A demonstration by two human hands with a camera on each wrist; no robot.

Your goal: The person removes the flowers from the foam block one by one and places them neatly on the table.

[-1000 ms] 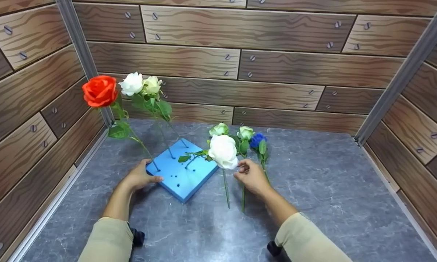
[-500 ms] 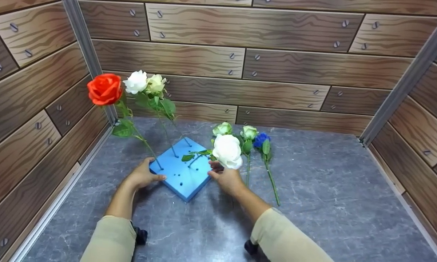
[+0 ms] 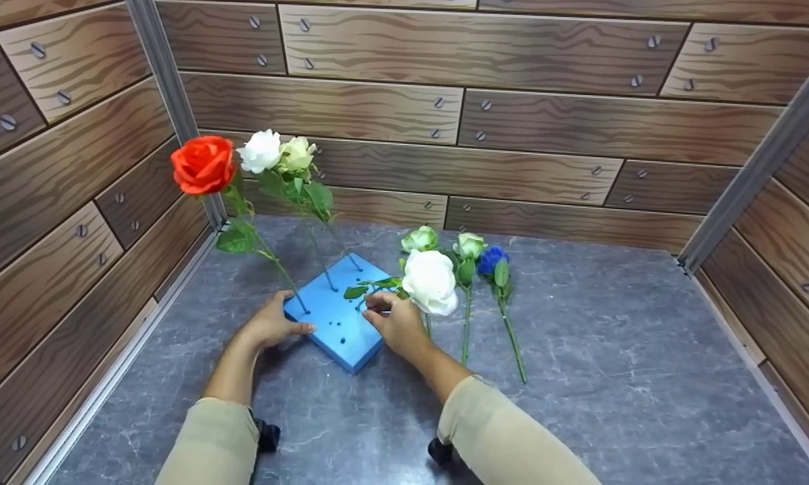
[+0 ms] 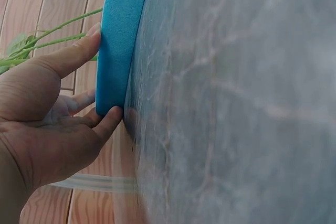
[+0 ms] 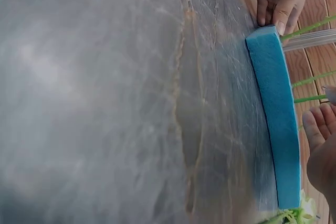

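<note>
My left hand [image 3: 269, 329] grips the left corner of a blue foam block [image 3: 337, 350], thumb on its top face and fingers at the side and underside. A large white rose [image 3: 430, 281] leans right from a hole in the block. Its leafy stem is pinched low down by my right hand [image 3: 404, 331], close over the block. In the right wrist view, the right fingers [image 5: 314, 129] are beside a green stem [image 5: 308, 99] rising from the foam. A red rose [image 3: 204, 166], a smaller white rose [image 3: 261, 151] and a pale yellow rose [image 3: 298, 153] stand in the block.
Right of the block, two pale green roses, one nearer [image 3: 419, 238] and one farther right [image 3: 470, 246], lie on the grey marbled table [image 3: 613, 350] with a blue flower [image 3: 493, 260]. Wood-patterned walls [image 3: 377, 108] enclose the table at back and sides. Several small holes dot the block's top.
My right hand has moved left from beside the loose flowers to the leaning white rose's stem. The left hand stays on the block. The view has shifted slightly.
</note>
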